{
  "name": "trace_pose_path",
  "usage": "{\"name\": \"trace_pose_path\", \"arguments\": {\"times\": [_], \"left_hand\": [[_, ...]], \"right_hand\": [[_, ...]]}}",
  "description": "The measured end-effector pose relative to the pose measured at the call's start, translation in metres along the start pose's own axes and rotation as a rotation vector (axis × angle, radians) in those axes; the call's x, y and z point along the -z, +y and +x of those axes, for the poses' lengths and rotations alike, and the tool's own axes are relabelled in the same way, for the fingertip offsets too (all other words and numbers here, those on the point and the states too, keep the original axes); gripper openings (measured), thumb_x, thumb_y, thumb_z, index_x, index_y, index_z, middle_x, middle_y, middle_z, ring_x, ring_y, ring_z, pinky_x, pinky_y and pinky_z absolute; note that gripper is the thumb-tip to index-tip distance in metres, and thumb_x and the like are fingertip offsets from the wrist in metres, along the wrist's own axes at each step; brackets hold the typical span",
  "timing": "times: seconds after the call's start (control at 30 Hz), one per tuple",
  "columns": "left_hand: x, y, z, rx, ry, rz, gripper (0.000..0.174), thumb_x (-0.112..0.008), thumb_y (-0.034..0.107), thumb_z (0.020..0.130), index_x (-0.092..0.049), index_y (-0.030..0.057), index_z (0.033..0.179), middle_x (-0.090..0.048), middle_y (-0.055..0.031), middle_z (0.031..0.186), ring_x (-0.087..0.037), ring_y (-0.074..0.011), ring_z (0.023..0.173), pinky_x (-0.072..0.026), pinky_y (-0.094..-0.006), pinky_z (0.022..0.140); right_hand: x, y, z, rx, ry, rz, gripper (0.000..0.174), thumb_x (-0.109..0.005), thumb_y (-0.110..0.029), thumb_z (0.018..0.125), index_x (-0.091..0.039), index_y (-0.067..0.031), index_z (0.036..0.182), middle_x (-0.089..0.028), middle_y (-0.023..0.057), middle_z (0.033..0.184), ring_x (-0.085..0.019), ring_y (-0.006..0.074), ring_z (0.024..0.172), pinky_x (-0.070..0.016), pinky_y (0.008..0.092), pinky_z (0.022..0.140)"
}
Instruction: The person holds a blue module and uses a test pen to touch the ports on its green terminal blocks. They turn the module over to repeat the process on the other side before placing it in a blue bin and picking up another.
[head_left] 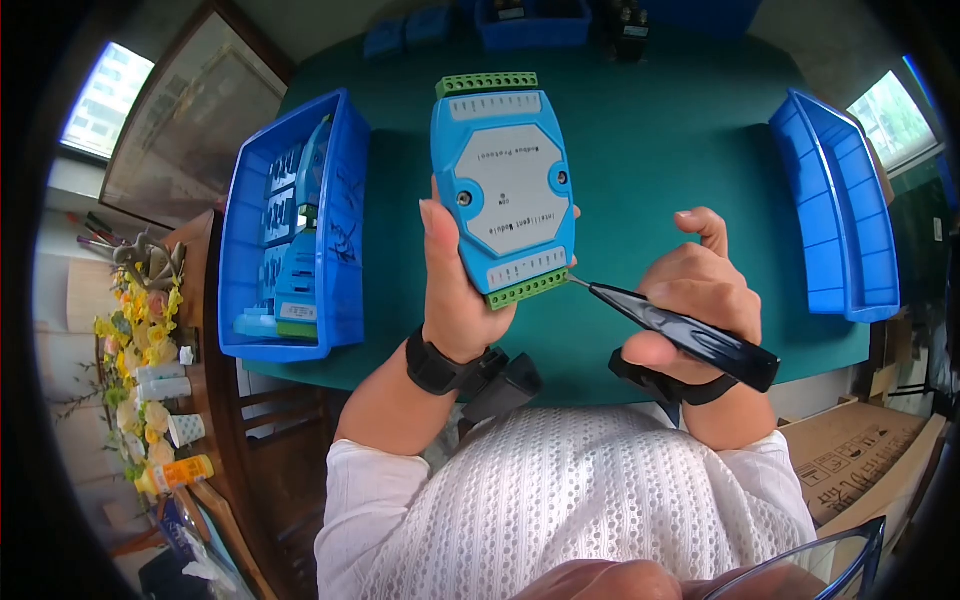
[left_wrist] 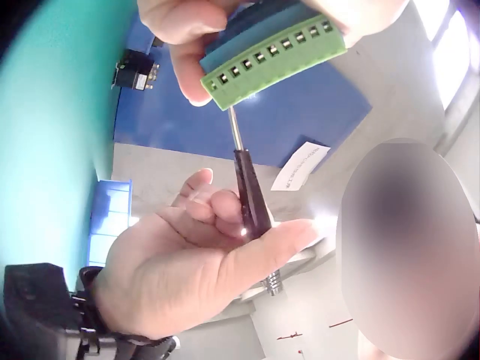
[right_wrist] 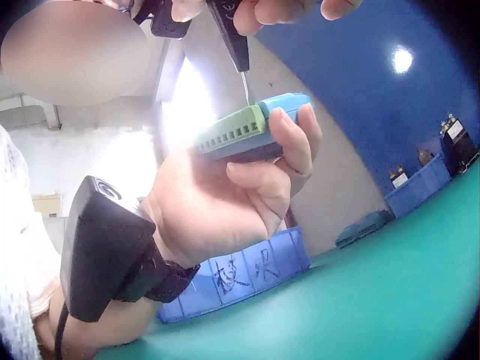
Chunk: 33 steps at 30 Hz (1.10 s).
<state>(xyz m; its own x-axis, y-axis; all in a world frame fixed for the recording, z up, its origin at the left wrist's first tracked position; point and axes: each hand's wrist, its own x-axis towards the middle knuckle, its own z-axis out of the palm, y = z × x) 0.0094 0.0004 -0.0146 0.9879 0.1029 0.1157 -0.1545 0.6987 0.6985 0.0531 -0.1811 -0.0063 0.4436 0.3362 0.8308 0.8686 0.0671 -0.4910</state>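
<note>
A blue and grey "Intelligent Module" (head_left: 515, 215) with green screw terminal blocks at both ends is held up over the table by my left hand (head_left: 455, 285), thumb along one side and fingers behind. My right hand (head_left: 705, 290) grips the black handle of a screwdriver (head_left: 690, 335) between thumb and curled fingers. The thin metal shaft reaches the end of the near green terminal block (head_left: 530, 290). In the left wrist view, the block's row of square openings (left_wrist: 274, 52) shows, with the shaft at one end. In the right wrist view, the shaft points down onto the block (right_wrist: 236, 127).
A blue bin (head_left: 345, 230) holding several more modules stands left on the green table (head_left: 640, 130). Another blue bin (head_left: 835, 210) stands right. More blue containers (head_left: 535, 30) and a black part (head_left: 628, 35) lie at the far edge. Flowers (head_left: 140, 340) stand left.
</note>
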Motion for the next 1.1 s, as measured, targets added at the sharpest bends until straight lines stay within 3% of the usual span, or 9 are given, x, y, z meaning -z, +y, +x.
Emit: {"name": "trace_pose_path", "arguments": {"times": [0.13,0.17,0.3,0.4,0.77,1.1], "left_hand": [[0.002,0.000,-0.001,0.069,-0.034,-0.079,0.087,-0.024,0.074,0.082,-0.039,0.0005,0.128,-0.056,-0.0223,0.106,-0.061,-0.0270,0.078,-0.0520,-0.0362,0.067],[0.003,0.000,0.000,0.082,-0.033,-0.095,0.087,-0.024,0.074,0.082,-0.040,0.0005,0.128,-0.056,-0.0223,0.106,-0.061,-0.0270,0.078,-0.0520,-0.0363,0.067],[0.002,0.001,0.001,0.114,-0.027,-0.117,0.088,-0.024,0.074,0.082,-0.040,0.0007,0.128,-0.056,-0.0224,0.105,-0.062,-0.0272,0.077,-0.0522,-0.0363,0.066],[0.003,0.000,0.002,0.118,-0.031,-0.116,0.087,-0.024,0.074,0.082,-0.039,0.0011,0.128,-0.056,-0.0223,0.105,-0.062,-0.0271,0.077,-0.0524,-0.0360,0.066],[0.003,-0.004,0.000,0.051,-0.008,0.022,0.088,-0.024,0.075,0.081,-0.038,0.0021,0.129,-0.056,-0.0204,0.108,-0.062,-0.0255,0.083,-0.0529,-0.0349,0.068],[0.003,-0.010,0.000,-0.051,0.050,0.115,0.088,-0.024,0.075,0.081,-0.037,0.0029,0.130,-0.056,-0.0197,0.111,-0.062,-0.0253,0.088,-0.0532,-0.0357,0.072]], "right_hand": [[0.000,0.002,-0.005,-0.049,0.106,0.119,0.043,-0.078,-0.044,0.063,-0.054,-0.0095,0.074,-0.059,0.0001,0.061,-0.057,0.0137,0.055,-0.0395,0.0414,0.088],[-0.001,0.001,-0.005,-0.077,0.128,0.123,0.043,-0.077,-0.046,0.063,-0.054,-0.0096,0.067,-0.058,0.0001,0.060,-0.057,0.0134,0.054,-0.0394,0.0415,0.089],[0.005,-0.007,0.001,-0.105,-0.046,0.025,0.045,-0.076,-0.048,0.063,-0.053,-0.0094,0.060,-0.056,-0.0003,0.058,-0.056,0.0135,0.053,-0.0393,0.0415,0.089],[0.004,-0.006,0.000,-0.107,-0.037,0.021,0.046,-0.076,-0.049,0.063,-0.053,-0.0092,0.059,-0.056,-0.0003,0.058,-0.056,0.0135,0.053,-0.0392,0.0414,0.089],[-0.003,-0.002,-0.003,-0.037,0.025,0.036,0.042,-0.078,-0.043,0.064,-0.055,-0.0097,0.074,-0.058,0.0001,0.059,-0.057,0.0132,0.055,-0.0396,0.0420,0.088],[-0.001,-0.009,0.003,0.038,-0.038,-0.115,0.041,-0.080,-0.039,0.064,-0.053,-0.0099,0.076,-0.057,-0.0002,0.059,-0.056,0.0127,0.053,-0.0399,0.0414,0.086]]}}
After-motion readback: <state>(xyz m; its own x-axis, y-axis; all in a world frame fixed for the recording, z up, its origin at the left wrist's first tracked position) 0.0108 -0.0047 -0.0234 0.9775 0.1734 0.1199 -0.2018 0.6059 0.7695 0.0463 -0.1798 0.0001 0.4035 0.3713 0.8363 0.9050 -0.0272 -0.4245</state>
